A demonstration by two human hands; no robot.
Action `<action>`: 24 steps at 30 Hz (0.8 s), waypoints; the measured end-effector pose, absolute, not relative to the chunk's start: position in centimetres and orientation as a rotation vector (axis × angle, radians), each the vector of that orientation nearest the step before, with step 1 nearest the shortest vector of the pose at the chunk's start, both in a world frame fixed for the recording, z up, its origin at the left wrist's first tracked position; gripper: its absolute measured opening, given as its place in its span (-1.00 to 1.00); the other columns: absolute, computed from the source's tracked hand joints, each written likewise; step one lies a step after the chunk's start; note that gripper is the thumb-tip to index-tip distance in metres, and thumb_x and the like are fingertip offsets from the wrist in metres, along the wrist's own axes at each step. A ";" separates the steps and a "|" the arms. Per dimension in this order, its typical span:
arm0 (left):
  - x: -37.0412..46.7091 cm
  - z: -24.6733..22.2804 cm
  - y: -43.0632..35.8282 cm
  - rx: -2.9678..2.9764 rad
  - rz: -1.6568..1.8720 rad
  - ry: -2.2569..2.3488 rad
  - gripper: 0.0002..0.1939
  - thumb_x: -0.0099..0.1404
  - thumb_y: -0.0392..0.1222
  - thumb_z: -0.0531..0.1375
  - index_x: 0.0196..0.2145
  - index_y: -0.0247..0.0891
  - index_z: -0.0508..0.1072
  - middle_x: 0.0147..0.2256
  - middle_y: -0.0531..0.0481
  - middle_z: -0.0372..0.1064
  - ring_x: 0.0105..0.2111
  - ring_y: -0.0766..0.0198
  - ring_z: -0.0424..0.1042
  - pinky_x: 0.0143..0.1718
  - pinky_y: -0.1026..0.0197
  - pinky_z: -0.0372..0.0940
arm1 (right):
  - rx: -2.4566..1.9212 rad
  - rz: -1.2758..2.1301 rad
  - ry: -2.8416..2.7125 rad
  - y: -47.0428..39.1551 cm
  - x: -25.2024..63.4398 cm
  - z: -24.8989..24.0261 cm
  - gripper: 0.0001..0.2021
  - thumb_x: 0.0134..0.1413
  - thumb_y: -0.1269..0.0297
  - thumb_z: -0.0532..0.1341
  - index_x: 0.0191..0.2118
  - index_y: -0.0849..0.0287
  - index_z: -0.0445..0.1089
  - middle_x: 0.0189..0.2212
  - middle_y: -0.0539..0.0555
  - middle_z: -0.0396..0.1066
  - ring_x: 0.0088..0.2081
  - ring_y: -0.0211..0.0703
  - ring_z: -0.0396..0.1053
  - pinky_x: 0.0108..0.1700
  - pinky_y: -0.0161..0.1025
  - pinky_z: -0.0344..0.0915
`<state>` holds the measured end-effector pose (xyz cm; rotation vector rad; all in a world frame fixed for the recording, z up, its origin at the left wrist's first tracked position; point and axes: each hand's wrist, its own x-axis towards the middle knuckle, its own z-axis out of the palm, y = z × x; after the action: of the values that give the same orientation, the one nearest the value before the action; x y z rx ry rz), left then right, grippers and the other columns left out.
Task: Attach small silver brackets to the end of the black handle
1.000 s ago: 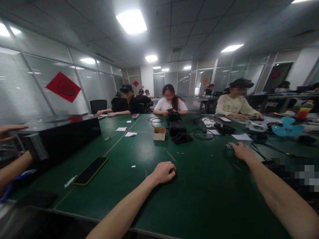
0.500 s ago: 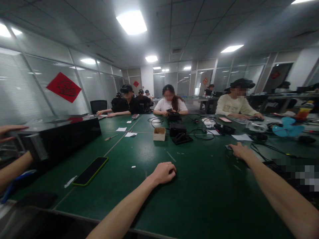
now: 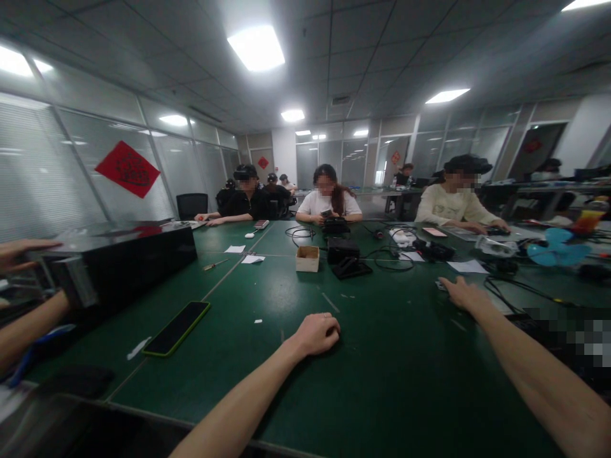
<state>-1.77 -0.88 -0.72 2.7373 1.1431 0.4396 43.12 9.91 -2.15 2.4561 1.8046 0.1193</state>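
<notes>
My left hand (image 3: 317,334) rests on the green table (image 3: 281,394) near the middle. Its fingers are curled in toward the palm, and nothing shows in them. Farther off to the right, my right hand (image 3: 461,292) lies low over the tabletop with its fingertips on a small grey object (image 3: 440,285). That object is mostly covered and too small to name. A white sheet of paper (image 3: 468,266) lies just beyond the right hand. Beyond my left hand stands a small open cardboard box (image 3: 307,259).
At left, another person's hand (image 3: 23,251) is on a black case (image 3: 143,267). A green-edged phone (image 3: 176,328) and a screwdriver (image 3: 216,264) lie nearby. Black devices (image 3: 342,250) and cables stand mid-table. A blue fan (image 3: 558,247) is at right. Several people sit across the table.
The whole view has shifted slightly right and down. Both my hands keep their places on the table, and the small grey object stays under the right fingertips.
</notes>
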 end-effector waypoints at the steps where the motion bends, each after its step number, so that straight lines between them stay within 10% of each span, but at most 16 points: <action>1: -1.8 -0.6 -0.9 2.731 0.440 1.143 -0.81 0.21 -0.30 0.05 -0.29 -0.27 0.46 -0.31 0.00 0.40 -0.32 0.28 0.38 -0.25 0.28 0.26 | 2.458 0.120 1.804 9.8 43.1 -2.1 -0.50 0.13 0.43 -0.02 0.20 0.03 0.07 0.06 0.32 0.11 -0.02 0.26 0.28 -0.17 0.02 0.26; 24: -1.8 -0.9 -0.7 2.764 0.435 1.138 -0.82 0.21 -0.31 0.06 -0.30 -0.26 0.46 -0.32 0.00 0.40 -0.33 0.29 0.38 -0.26 0.29 0.25 | 2.481 0.106 1.870 9.8 43.1 -2.4 -0.50 0.12 0.43 -0.04 0.19 0.02 0.12 0.03 0.33 0.17 -0.02 0.30 0.26 -0.14 0.11 0.24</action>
<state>-1.78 -0.74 -0.88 2.7645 1.1376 0.4353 43.10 9.83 -2.44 2.4813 1.8700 0.1065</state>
